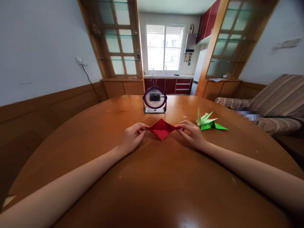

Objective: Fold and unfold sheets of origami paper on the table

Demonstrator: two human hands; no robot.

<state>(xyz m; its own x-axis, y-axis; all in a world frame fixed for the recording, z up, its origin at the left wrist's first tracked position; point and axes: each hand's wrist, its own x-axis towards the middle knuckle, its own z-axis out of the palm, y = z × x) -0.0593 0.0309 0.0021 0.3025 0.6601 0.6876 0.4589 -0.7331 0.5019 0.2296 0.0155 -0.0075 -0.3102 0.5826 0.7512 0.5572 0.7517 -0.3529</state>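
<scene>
Head view: my left hand (132,136) pinches the left tip of the red paper (161,129), my right hand (192,134) the right tip; the folded diamond lies mid-surface (95,133), near the fan (155,99). I'd keep both tips level and tension even so the crease stays centred. Green crane (207,122) sits right. No readable writing.
</scene>
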